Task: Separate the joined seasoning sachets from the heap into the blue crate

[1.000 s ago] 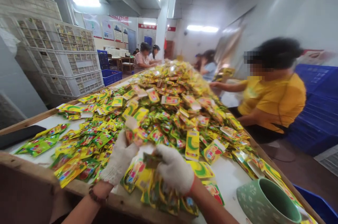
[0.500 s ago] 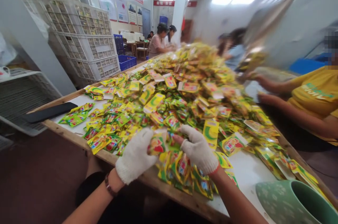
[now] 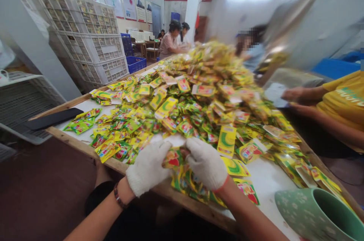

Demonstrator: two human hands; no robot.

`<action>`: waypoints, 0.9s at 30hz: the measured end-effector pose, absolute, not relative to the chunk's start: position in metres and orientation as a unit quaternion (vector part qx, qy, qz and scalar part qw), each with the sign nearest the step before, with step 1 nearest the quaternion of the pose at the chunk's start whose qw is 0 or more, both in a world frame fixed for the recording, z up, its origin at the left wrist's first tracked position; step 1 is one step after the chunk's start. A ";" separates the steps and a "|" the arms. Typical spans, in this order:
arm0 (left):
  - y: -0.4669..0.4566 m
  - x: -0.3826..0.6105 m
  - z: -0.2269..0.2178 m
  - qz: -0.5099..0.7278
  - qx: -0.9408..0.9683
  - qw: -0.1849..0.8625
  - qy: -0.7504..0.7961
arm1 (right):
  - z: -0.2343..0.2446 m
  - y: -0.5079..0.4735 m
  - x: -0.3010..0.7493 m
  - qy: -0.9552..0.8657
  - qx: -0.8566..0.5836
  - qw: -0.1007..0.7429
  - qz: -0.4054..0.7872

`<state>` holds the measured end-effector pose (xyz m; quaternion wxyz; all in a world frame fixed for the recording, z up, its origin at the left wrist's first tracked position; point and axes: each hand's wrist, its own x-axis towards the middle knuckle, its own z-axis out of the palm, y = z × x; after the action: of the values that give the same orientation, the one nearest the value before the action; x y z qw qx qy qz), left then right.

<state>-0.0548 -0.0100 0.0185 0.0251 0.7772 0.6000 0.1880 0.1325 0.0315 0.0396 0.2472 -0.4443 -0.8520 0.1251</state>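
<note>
Both my hands wear white knit gloves. My left hand (image 3: 148, 167) and my right hand (image 3: 206, 163) are closed together round a small yellow and red sachet (image 3: 173, 158) at the near edge of the table (image 3: 264, 182). Under my right hand lies a bunch of the same sachets (image 3: 193, 186), overhanging the wooden rim. A big heap of yellow and green sachets (image 3: 199, 89) covers the table beyond my hands.
A green mug (image 3: 315, 214) stands at the near right corner. A black phone (image 3: 52, 119) lies at the table's left end. White crates (image 3: 91, 51) are stacked at the left. A person in yellow (image 3: 338, 108) works at the right side; other people sit farther back.
My hands have drawn closer together on the sachet and sunk toward the table edge. The view has shifted slightly; the person in yellow moved an arm.
</note>
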 end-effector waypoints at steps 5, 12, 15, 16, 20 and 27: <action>-0.008 -0.058 0.029 0.164 0.796 0.031 0.582 | 0.039 0.035 0.133 -0.839 -0.437 0.271 0.178; -0.010 -0.055 0.026 0.193 0.760 0.004 0.621 | 0.038 0.031 0.129 -0.769 -0.422 0.341 0.339; -0.011 -0.057 0.022 0.208 0.760 -0.013 0.615 | 0.037 0.033 0.131 -0.723 -0.426 0.357 0.411; -0.011 -0.057 0.020 0.211 0.764 -0.018 0.610 | 0.037 0.034 0.131 -0.720 -0.431 0.365 0.403; -0.011 -0.055 0.014 0.224 0.767 -0.047 0.599 | 0.040 0.033 0.130 -0.728 -0.429 0.390 0.365; -0.013 -0.059 0.011 0.220 0.789 -0.042 0.572 | 0.046 0.034 0.134 -0.738 -0.431 0.369 0.366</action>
<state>-0.0587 -0.0125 0.0106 -0.0418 0.7890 0.5720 0.2204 0.1338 0.0336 0.0457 0.3694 -0.4307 -0.7378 0.3656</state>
